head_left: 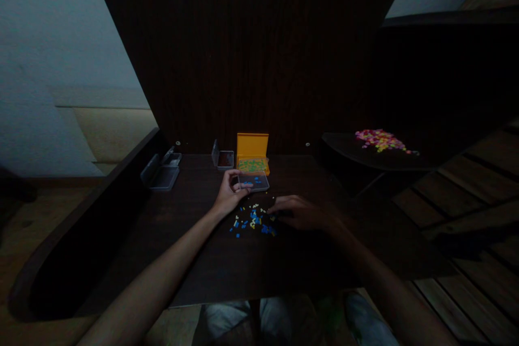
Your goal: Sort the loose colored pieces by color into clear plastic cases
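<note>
My left hand (232, 193) grips the left side of a small clear plastic box (261, 188), thumb at its near edge. A few blue pieces lie inside that box. Just in front of it, a loose scatter of tiny blue, yellow and whitish pieces (255, 217) is spread on the dark tabletop. At the right edge of this scatter is my right hand (298, 212), its fingers bent together and pointing down at the pieces. Whatever is between those fingertips is too small and dark to make out.
Behind the held box stands an open yellow case (252, 146) with green pieces in it. An open clear box (225, 159) with dark reddish contents is left of it. Another clear box (164, 178) stands farther left. Pink and yellow pieces (381, 140) are heaped on the right shelf (344, 145).
</note>
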Demonstrator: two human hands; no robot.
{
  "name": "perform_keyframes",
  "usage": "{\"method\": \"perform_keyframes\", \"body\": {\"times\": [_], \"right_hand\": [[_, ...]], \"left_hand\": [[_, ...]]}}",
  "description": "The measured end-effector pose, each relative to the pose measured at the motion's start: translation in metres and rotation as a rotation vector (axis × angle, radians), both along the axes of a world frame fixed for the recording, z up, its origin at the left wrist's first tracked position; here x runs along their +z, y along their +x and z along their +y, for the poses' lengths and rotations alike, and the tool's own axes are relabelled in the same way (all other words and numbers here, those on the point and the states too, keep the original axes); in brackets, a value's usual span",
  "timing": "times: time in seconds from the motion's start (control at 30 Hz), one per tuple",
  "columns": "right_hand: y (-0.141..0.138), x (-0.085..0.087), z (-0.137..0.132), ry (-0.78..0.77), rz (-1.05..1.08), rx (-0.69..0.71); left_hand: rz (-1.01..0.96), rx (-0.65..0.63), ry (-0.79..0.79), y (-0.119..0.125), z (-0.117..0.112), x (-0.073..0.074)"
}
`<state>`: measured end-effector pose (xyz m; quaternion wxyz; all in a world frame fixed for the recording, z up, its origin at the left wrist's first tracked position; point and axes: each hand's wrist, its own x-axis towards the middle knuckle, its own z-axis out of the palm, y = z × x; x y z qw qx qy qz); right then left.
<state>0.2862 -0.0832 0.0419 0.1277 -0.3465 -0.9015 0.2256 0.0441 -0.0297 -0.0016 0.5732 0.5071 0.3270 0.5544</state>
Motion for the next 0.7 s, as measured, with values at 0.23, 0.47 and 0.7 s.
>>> {"method": "perform_keyframes", "body": {"times": [0.23,0.47,0.7], "right_hand": [[-0.0015,-0.0022,0.0020,0.012,-0.058,-0.018],[0.0031,-0.0020,0.0055,0.001,-0.045,-0.024],[0.0037,-0.0004,0.0025,0.005,-0.007,-0.014]], "left_hand": [[0.028,-0.018,-0.002,-0.0010,0.0006,-0.0016],[0.007,0.007,0.011,-0.0019,0.0032,-0.0020],[0.002,0.005,0.000,-0.0020,0.0021,-0.0015]]}}
